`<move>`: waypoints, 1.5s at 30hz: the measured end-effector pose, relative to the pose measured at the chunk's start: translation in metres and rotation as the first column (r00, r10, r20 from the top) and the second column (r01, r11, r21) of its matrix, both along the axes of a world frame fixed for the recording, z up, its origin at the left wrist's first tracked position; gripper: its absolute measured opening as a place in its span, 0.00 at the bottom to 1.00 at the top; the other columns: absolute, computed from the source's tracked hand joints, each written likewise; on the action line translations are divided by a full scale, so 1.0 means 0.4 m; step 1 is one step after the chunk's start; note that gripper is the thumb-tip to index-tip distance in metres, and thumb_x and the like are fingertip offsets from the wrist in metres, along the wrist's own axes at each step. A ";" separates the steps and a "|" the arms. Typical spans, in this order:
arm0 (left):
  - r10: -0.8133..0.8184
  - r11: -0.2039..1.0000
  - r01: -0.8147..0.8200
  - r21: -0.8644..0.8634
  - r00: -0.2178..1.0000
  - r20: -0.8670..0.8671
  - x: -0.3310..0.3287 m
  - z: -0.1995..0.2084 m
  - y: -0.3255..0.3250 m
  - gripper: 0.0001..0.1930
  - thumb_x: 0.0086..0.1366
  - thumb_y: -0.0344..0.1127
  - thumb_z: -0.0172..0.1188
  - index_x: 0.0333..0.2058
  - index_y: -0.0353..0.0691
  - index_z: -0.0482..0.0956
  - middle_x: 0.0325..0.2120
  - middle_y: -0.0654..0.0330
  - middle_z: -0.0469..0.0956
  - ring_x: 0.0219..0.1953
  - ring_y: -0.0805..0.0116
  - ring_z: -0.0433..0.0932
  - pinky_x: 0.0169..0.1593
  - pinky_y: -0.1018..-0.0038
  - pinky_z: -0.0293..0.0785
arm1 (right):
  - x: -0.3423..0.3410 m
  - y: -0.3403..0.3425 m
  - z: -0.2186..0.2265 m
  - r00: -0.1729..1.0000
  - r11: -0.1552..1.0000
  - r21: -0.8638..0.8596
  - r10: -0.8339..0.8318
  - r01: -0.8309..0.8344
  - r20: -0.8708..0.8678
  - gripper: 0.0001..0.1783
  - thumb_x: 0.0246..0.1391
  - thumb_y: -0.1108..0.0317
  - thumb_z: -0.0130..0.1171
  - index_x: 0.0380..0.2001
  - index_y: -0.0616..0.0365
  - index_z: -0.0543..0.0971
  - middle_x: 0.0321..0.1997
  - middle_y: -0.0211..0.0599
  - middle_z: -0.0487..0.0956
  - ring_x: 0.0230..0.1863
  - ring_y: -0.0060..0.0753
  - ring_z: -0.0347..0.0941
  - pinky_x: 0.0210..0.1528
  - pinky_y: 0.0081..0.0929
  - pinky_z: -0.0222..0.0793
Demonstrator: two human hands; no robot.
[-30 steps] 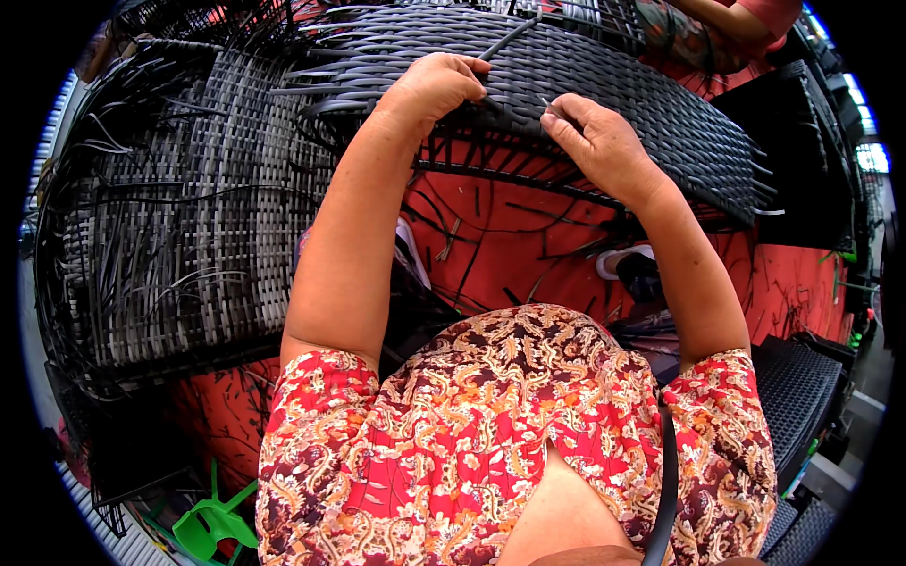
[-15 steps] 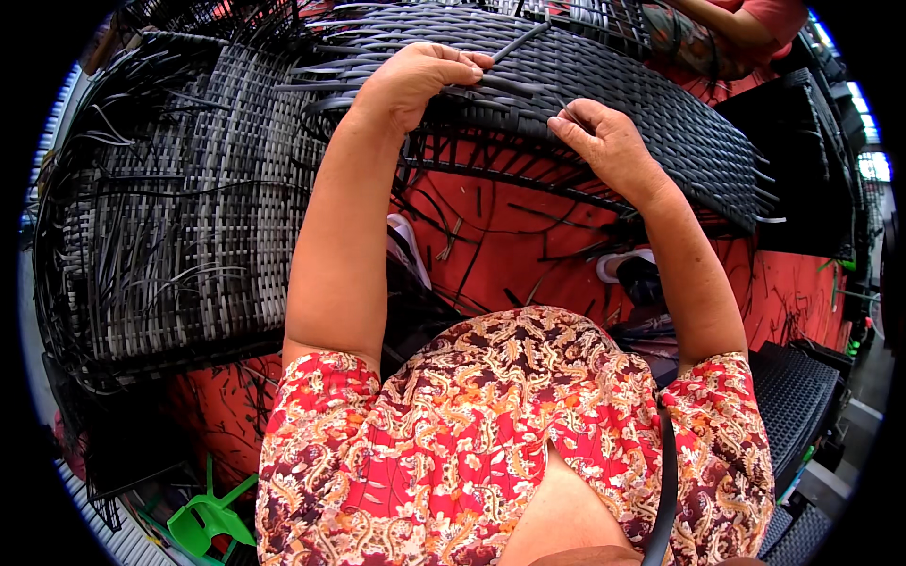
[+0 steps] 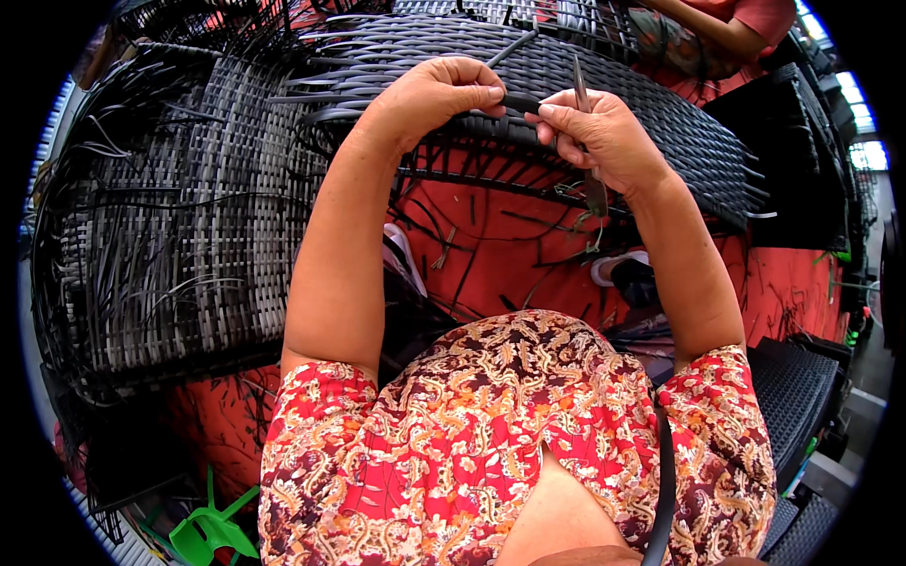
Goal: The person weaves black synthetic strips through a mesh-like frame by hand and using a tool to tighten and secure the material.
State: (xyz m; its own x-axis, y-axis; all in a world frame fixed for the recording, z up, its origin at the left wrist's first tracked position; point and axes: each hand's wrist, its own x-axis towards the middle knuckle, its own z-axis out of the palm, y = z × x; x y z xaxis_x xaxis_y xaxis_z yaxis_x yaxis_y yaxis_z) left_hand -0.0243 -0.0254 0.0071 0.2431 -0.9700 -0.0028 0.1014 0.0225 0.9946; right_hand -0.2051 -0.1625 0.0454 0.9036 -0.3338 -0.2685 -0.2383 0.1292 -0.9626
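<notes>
A person's two bare hands meet over the near edge of a curved, dark grey panel of woven synthetic wicker [image 3: 661, 118], loose strand ends fanning from its left side. The left hand [image 3: 448, 94] pinches a flat, black, flexible strip [image 3: 521, 102] between thumb and fingers. The right hand [image 3: 599, 137] grips the strip's other end while holding a slim, pointed, dark metal tool [image 3: 595, 193] across its palm. Below lies a red floor covering [image 3: 453, 203] strewn with dark offcuts.
</notes>
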 end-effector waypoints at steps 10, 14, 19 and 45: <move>-0.166 0.985 0.141 0.096 0.920 0.354 -0.046 0.015 0.003 0.08 0.61 0.35 0.59 0.33 0.35 0.79 0.19 0.70 0.73 0.23 0.84 0.68 0.26 0.84 0.65 | -0.003 0.049 0.020 0.993 0.916 -0.390 0.055 -0.093 -0.109 0.09 0.56 0.66 0.56 0.32 0.62 0.77 0.21 0.28 0.75 0.15 0.13 0.63 0.17 0.13 0.60; -0.100 0.992 0.087 0.088 0.981 0.163 -0.029 0.022 0.021 0.06 0.60 0.34 0.59 0.31 0.37 0.78 0.18 0.73 0.69 0.19 0.86 0.63 0.22 0.86 0.57 | -0.011 0.035 0.033 0.995 0.911 -0.408 0.026 -0.062 -0.092 0.13 0.57 0.66 0.54 0.42 0.63 0.73 0.25 0.27 0.73 0.17 0.10 0.61 0.20 0.09 0.57; 0.031 0.999 -0.031 0.007 0.999 0.042 -0.004 0.018 0.040 0.09 0.63 0.38 0.57 0.33 0.39 0.78 0.22 0.73 0.73 0.20 0.87 0.61 0.23 0.88 0.54 | -0.043 -0.017 -0.003 0.995 0.976 -0.217 0.000 -0.021 -0.098 0.15 0.61 0.59 0.48 0.42 0.59 0.72 0.27 0.24 0.71 0.26 0.09 0.61 0.27 0.10 0.59; 0.134 0.991 -0.113 -0.074 0.863 0.487 0.018 0.002 0.024 0.07 0.55 0.31 0.61 0.30 0.33 0.80 0.49 0.59 0.72 0.39 0.77 0.72 0.43 0.81 0.67 | 0.001 0.010 -0.052 0.952 0.295 -0.919 -0.076 -0.263 -0.297 0.12 0.54 0.55 0.55 0.34 0.51 0.73 0.29 0.36 0.79 0.34 0.42 0.76 0.37 0.39 0.69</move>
State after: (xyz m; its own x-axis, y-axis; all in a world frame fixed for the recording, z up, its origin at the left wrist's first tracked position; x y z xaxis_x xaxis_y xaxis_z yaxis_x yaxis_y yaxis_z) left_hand -0.0171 -0.0159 0.0080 0.3206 -0.9285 0.1873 -0.4044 0.0446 0.9135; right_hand -0.2048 -0.1585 0.0245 0.9058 -0.4225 -0.0317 -0.4119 -0.8607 -0.2991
